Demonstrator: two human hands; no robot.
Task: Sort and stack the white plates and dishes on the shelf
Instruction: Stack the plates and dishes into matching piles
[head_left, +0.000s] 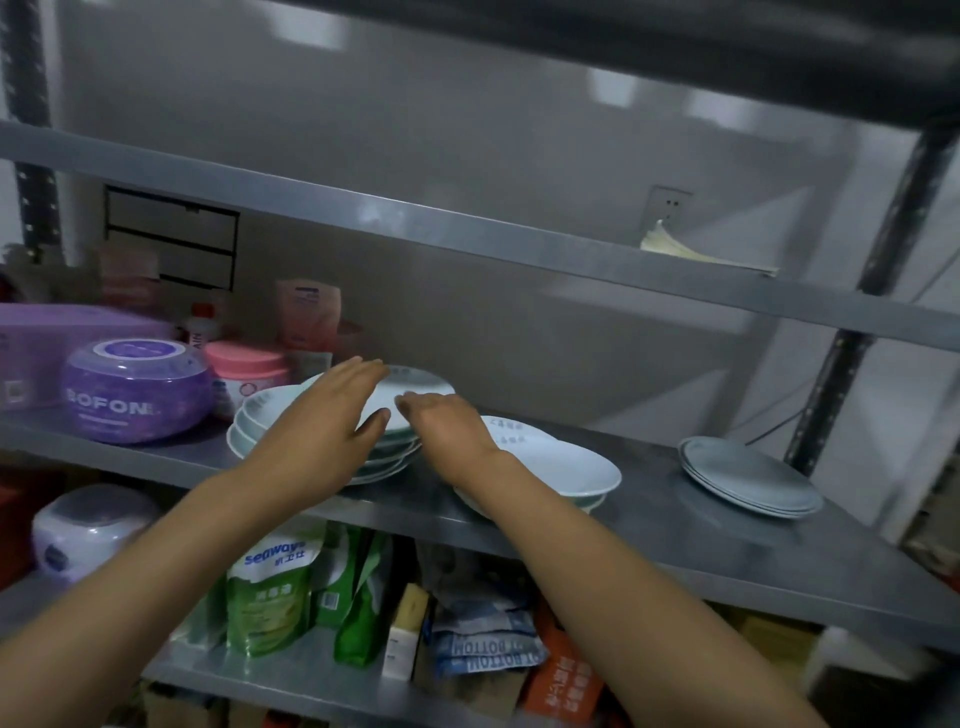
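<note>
On the metal shelf (649, 525), a purple tub (136, 392) stands at far left. Beside it sits the tall dish stack (306, 431). The left hand (332, 415) lies spread, fingers straight, over its top dish (415, 387). The right hand (447, 423) touches that dish's near rim; its grip cannot be determined. Further right: two nested bowls (561, 467), then a flat plate pile (748, 475), well apart. Step in hand: seating the top dish. Next, probably, moving the bowls, which requires a two-handed lift.
</note>
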